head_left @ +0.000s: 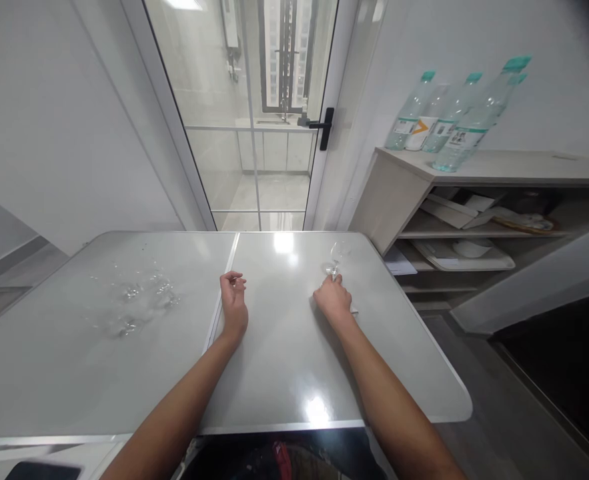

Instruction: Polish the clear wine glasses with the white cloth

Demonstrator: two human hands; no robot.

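My left hand (235, 303) rests on the table beside the seam, its fingers loosely curled with gaps between them and nothing visible in them. To the right, my right hand (333, 298) is closed, fingertips down, at the near end of a clear item (341, 250) shaped like a small goblet. Its exact kind is hard to make out against the pale surface. A small white edge (355, 311) shows beside the right wrist, mostly hidden. Several shiny clear pieces (130, 292) lie grouped on the left half of the table, their outlines faint.
The glossy white table (274, 360) has a metal seam (224, 280) across it. Behind stands a glazed door with a black handle (327, 129). At right, a wooden shelf unit (414, 163) bears several clear bottles (467, 137) with green caps. A dark object (43, 471) lies at lower left.
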